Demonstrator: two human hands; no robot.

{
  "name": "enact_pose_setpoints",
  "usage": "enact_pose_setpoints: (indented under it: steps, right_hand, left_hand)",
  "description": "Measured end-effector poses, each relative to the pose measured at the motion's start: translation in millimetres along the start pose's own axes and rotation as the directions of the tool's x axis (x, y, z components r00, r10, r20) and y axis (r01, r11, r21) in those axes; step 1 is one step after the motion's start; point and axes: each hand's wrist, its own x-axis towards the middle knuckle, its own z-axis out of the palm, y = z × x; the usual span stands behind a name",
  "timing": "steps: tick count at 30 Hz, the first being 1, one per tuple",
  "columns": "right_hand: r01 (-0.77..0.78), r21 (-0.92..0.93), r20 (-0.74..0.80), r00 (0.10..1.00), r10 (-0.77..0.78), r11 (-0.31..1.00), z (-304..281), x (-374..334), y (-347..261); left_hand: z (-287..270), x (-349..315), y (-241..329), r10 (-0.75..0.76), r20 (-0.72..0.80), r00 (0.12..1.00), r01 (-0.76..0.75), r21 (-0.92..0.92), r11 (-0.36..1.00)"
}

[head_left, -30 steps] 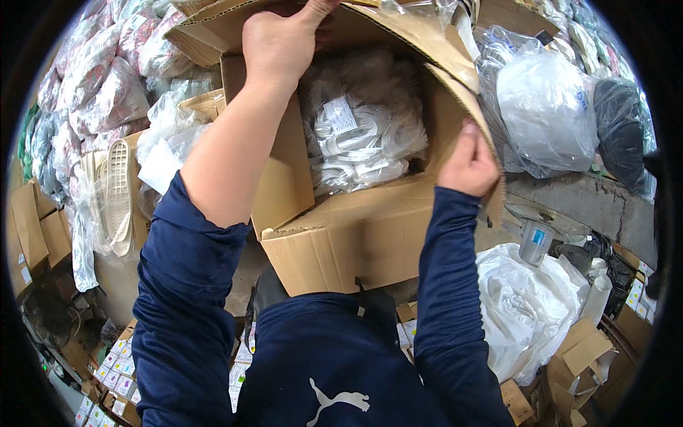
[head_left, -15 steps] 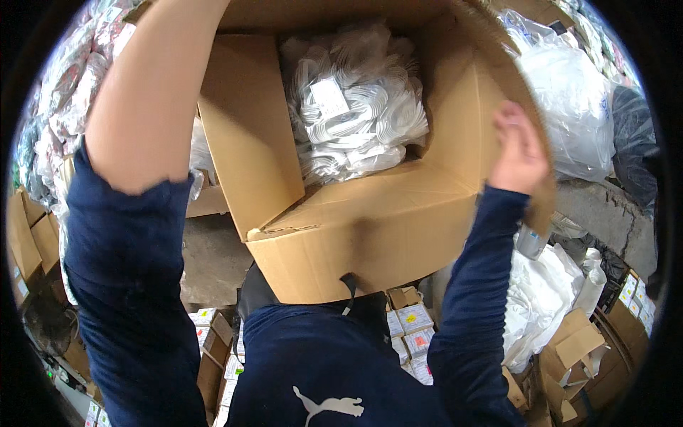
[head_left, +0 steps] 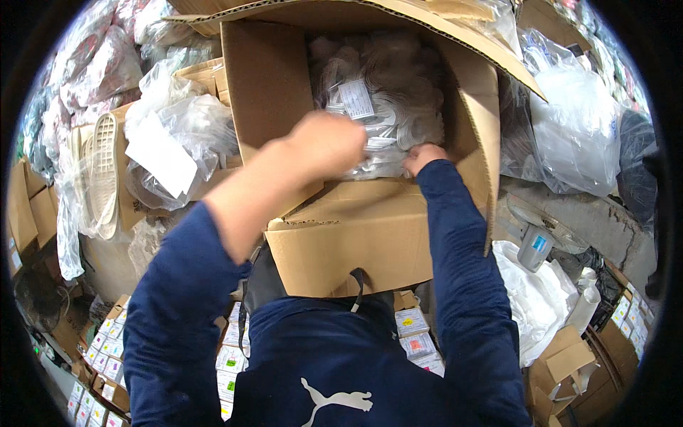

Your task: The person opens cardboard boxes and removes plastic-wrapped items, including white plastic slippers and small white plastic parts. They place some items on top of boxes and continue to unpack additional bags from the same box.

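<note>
An open cardboard box [head_left: 348,256] stands before me, its flaps spread. Inside lies a clear plastic bag [head_left: 420,85] full of stacked, curved white pieces, with a white label [head_left: 356,99] on top. My left hand [head_left: 329,144], slightly blurred, is closed over the near left part of the bag; what its fingers hold is hidden. At the bag's near right edge my right hand [head_left: 427,155] is closed, fingers pinching the plastic.
Bagged goods and pale shoe soles [head_left: 105,171] lie at the left. Large clear bags [head_left: 575,132] stand at the right, above a grey container [head_left: 535,249] and white sheeting [head_left: 523,299]. Small labelled boxes [head_left: 411,322] sit below, beside an opened carton [head_left: 569,356].
Both hands have come down from the box's flaps and sides into it, onto the bag. The far and right flaps stand differently, and the box appears slightly further right.
</note>
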Motion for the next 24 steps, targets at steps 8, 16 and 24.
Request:
enact_pose_setpoints:
  steps: [8,16,24]
  right_hand:
    - [-0.029,0.86,-0.093,0.973,0.211,0.51,-107,-24,28]
    - [0.171,0.983,-0.167,0.984,0.057,-0.07,-145,20,-4]
    - [0.273,-0.337,-0.409,0.82,-0.401,0.901,-108,52,-55]
  left_hand:
    - [27,-39,55,0.526,-0.295,0.798,-0.498,0.169,0.85]
    - [-63,-187,78,-0.004,-0.063,0.998,0.014,0.165,0.986]
    - [-42,-216,41,-0.35,-0.188,0.918,0.346,-0.05,0.937]
